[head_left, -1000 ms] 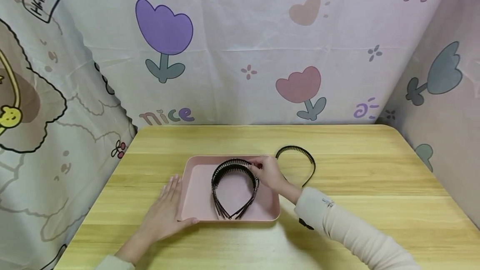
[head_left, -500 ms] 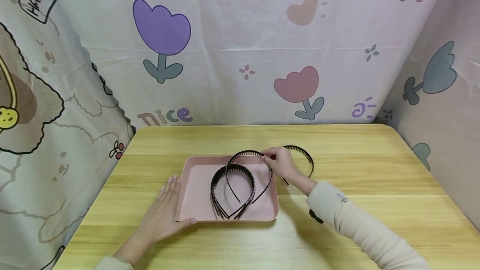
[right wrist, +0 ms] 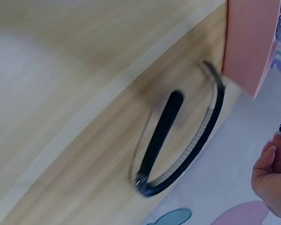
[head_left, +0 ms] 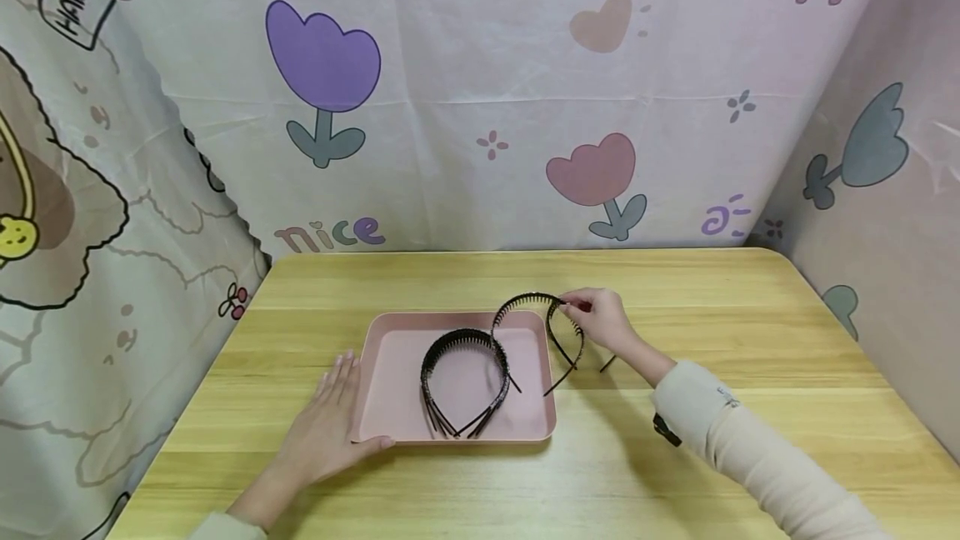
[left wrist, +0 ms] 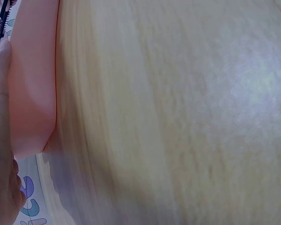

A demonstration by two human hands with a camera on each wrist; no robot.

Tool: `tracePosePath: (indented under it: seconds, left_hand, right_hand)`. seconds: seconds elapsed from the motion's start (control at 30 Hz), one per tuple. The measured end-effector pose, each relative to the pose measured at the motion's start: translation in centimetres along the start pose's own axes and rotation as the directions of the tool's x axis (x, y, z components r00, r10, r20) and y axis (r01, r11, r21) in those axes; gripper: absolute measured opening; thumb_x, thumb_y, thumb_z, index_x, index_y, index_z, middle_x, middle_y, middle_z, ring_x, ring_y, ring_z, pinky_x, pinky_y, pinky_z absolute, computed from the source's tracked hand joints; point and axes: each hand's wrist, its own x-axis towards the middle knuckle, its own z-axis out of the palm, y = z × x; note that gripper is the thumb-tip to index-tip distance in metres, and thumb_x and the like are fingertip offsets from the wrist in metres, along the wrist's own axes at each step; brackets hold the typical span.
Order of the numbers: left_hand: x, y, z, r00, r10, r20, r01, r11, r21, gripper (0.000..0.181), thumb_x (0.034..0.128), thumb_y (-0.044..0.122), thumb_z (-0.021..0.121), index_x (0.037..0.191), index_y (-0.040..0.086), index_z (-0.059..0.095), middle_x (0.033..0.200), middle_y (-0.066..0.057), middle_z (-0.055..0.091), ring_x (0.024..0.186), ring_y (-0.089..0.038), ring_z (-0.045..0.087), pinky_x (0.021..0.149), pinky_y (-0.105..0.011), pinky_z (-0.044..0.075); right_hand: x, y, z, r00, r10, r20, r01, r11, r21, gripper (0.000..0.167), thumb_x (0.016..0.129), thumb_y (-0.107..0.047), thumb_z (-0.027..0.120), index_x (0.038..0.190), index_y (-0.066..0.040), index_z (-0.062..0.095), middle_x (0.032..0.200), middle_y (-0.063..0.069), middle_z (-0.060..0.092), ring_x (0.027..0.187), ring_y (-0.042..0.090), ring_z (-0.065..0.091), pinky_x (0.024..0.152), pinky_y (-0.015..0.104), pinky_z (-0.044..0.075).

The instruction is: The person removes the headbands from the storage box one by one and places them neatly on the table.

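A pink tray (head_left: 378, 365) lies on the table, with a nested stack of black toothed headbands (head_left: 425, 382) in it. My left hand (head_left: 318, 427) rests along the tray's left side with straight fingers, its thumb at the front rim. Above the tray's right edge, my right hand (head_left: 603, 319) pinches a single black headband (head_left: 525, 297) near the top of its arc, teeth inward. Another headband (right wrist: 196, 150) lies on the table right of the tray. In the head view, the right hand and the held headband partly cover it.
The wooden table (head_left: 675, 290) runs back to a printed cloth backdrop (head_left: 450, 40), and more cloth hangs at both sides. The tray's raised wall (left wrist: 35, 70) stands close under the left hand.
My right hand has lifted one headband off the stack and carried it rightward, over the tray's right edge towards the headband on the table. The left hand and tray have stayed put.
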Motion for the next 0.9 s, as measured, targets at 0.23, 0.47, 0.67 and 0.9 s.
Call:
tracePosePath:
  seconds: [0.23, 0.47, 0.67, 0.9]
  left_hand:
    - [0.0, 0.0, 0.1, 1.0, 0.0, -0.007, 0.001, 1.0, 0.002, 0.114, 0.072, 0.072, 0.055, 0.143, -0.011, 0.019, 0.15, -0.029, 0.018, 0.138, -0.043, 0.022, 0.109, -0.014, -0.019]
    - [0.0, 0.0, 0.1, 1.0, 0.003, -0.023, -0.003, 1.0, 0.012, 0.113, 0.0723, 0.071, 0.055, 0.142, -0.012, 0.022, 0.149, -0.029, 0.02, 0.138, -0.043, 0.023, 0.11, -0.015, -0.018]
    - [0.0, 0.0, 0.1, 1.0, -0.009, -0.002, 0.009, 1.0, 0.004, 0.113, 0.0726, 0.071, 0.055, 0.142, -0.011, 0.02, 0.15, -0.029, 0.019, 0.139, -0.042, 0.021, 0.11, -0.014, -0.018]
    - [-0.1, 0.0, 0.1, 1.0, -0.004, -0.003, 0.004, 1.0, 0.0, 0.113, 0.0726, 0.071, 0.055, 0.143, -0.011, 0.02, 0.15, -0.029, 0.018, 0.138, -0.043, 0.021, 0.11, -0.014, -0.019]
  right_hand:
    - [-0.4, 1.7, -1.7, 1.0, 0.024, -0.001, -0.024, 0.999, -0.029, 0.017, 0.083, -0.002, 0.063, 0.096, 0.008, 0.069, 0.088, 0.022, 0.07, 0.062, 0.006, 0.05, 0.052, 0.016, 0.043]
    - [-0.7, 2.7, -3.1, 0.999, 0.046, -0.005, -0.046, 0.998, -0.053, 0.019, 0.085, -0.004, 0.063, 0.098, 0.008, 0.068, 0.093, 0.024, 0.069, 0.068, 0.01, 0.055, 0.054, 0.016, 0.045]
    - [-0.8, 3.7, -4.4, 0.998, 0.063, -0.029, -0.065, 0.993, -0.099, 0.019, 0.085, -0.006, 0.063, 0.099, 0.006, 0.069, 0.096, 0.023, 0.069, 0.071, 0.006, 0.056, 0.058, 0.015, 0.046]
    - [-1.1, 5.2, -5.9, 0.996, 0.076, -0.047, -0.082, 0.988, -0.132, 0.02, 0.085, -0.005, 0.062, 0.1, 0.006, 0.069, 0.097, 0.024, 0.069, 0.073, 0.004, 0.057, 0.06, 0.013, 0.047]
